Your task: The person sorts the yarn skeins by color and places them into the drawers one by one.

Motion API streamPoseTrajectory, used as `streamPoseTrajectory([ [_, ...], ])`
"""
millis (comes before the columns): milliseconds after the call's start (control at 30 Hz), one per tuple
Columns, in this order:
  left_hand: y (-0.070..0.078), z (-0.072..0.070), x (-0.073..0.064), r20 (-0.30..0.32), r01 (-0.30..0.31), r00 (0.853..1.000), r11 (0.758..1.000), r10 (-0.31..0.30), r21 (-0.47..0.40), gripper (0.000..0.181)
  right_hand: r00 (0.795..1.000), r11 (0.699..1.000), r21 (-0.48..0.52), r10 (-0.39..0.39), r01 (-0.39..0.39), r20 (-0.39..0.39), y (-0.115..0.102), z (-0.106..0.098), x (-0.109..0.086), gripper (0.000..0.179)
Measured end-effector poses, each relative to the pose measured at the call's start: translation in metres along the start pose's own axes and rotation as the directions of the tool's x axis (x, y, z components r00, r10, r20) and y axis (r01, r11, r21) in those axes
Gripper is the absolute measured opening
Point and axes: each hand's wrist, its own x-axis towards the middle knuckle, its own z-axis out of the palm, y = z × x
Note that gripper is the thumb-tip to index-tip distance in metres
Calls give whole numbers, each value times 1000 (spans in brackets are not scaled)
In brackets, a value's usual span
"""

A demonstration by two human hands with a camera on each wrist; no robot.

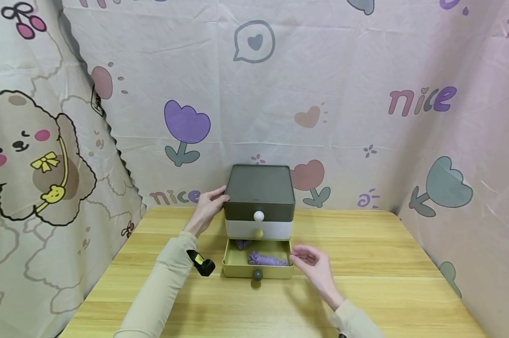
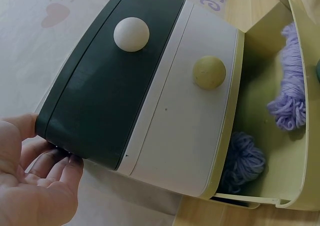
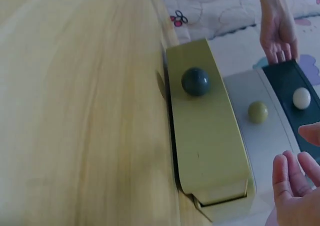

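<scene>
A small drawer box [image 1: 260, 183] has a dark green top, a white middle drawer [image 1: 242, 229] and a yellow-green bottom drawer [image 1: 237, 271]. The bottom drawer is pulled out. Inside it lies a light purple yarn skein [image 1: 267, 259] near the front, with a darker bluish-purple yarn bundle [image 2: 244, 161] farther back. My left hand [image 1: 210, 206] rests against the left side of the dark green tier, thumb and fingertips touching it. Beside the right wall of the pulled-out drawer is my right hand [image 1: 315, 265], fingers relaxed and holding nothing; whether it touches the wall I cannot tell.
The box stands toward the back of a wooden table [image 1: 364, 281]. Behind it hangs a printed curtain [image 1: 258, 94], which continues down both sides. Round knobs, such as the dark one [image 1: 258, 275], stick out from the drawer fronts.
</scene>
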Motion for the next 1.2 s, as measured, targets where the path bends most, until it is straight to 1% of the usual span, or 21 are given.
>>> streamPoseTrajectory([
  [133, -2, 0, 1, -6, -7, 1000, 1000, 7, 0, 54, 998, 1000, -5, 9, -9, 57, -2, 4, -6, 32],
  [233, -2, 0, 1, 3, -11, 1000, 1000, 11, 1, 55, 995, 1000, -20, 11, -9, 103, -1, 8, -10, 31],
  [433, -1, 0, 1, 2, -5, 1000, 1000, 5, -8, 56, 979, 1000, 9, 5, -7, 203, 5, 16, -16, 30],
  [533, -1, 0, 0, -2, 0, 1000, 1000, 0, -6, 56, 975, 1000, 9, 18, -20, 222, 9, 20, -18, 28],
  [767, -1, 0, 1, -1, -1, 1000, 1000, 1, -5, 56, 972, 996, -72, 68, -53, 224, 15, 29, -21, 28],
  [867, -1, 0, 1, -1, -4, 1000, 1000, 4, -11, 56, 968, 994, -92, 77, -56, 240, 17, 32, -21, 29],
  [1033, -1, 0, 0, -2, -8, 1000, 1000, 7, -13, 55, 961, 993, -109, 66, -38, 269, 20, 36, -20, 30],
  [1200, 0, 0, 0, 4, -11, 1000, 1000, 11, -19, 55, 961, 993, -119, 48, -16, 272, 23, 41, -19, 31],
])
